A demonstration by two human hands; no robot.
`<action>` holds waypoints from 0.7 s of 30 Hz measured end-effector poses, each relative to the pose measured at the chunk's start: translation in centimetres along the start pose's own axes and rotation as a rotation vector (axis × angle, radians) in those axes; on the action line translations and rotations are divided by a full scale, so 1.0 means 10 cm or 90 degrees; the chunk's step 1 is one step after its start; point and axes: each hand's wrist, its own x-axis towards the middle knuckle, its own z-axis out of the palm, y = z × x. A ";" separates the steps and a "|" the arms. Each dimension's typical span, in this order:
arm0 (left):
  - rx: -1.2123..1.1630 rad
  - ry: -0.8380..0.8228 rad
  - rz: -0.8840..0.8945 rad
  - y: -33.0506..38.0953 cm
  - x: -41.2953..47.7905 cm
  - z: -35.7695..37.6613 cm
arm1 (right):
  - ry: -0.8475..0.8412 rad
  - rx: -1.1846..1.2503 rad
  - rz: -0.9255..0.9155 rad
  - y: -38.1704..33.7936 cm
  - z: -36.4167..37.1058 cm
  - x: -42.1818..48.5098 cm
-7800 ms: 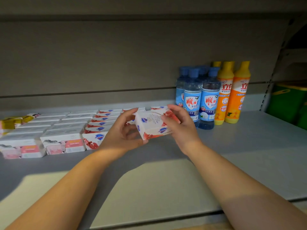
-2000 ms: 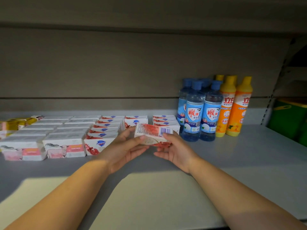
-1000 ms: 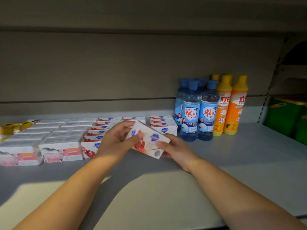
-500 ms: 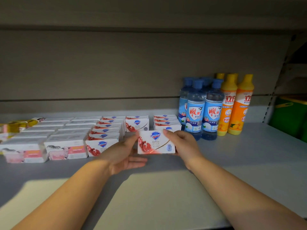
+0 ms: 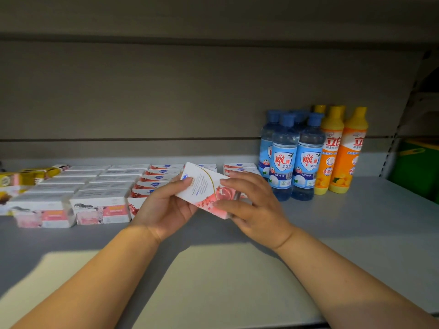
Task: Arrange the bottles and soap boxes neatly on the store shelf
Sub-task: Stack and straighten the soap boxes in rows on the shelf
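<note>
I hold a white and red soap box (image 5: 204, 188) tilted in the air above the grey shelf (image 5: 356, 222), its printed back face towards me. My left hand (image 5: 164, 207) grips its left end and my right hand (image 5: 251, 205) grips its right end with curled fingers. Behind it lie rows of red and white soap boxes (image 5: 159, 179), with two more stacks (image 5: 240, 168) to the right. Blue bottles (image 5: 294, 157) and orange bottles (image 5: 342, 150) stand upright at the back right.
White and pink soap boxes (image 5: 99, 205) fill the left part of the shelf, with yellow packs (image 5: 21, 176) at the far left. A green container (image 5: 418, 167) sits beyond the shelf's right upright. The shelf's front edge is close to my forearms.
The box stood upright on the shelf with its front label facing me half a second ago. Now both hands have lifted and tilted it so its back face shows.
</note>
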 end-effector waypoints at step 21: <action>0.152 0.041 -0.430 -0.26 0.08 -0.02 | 0.050 0.493 0.575 -0.36 0.12 0.17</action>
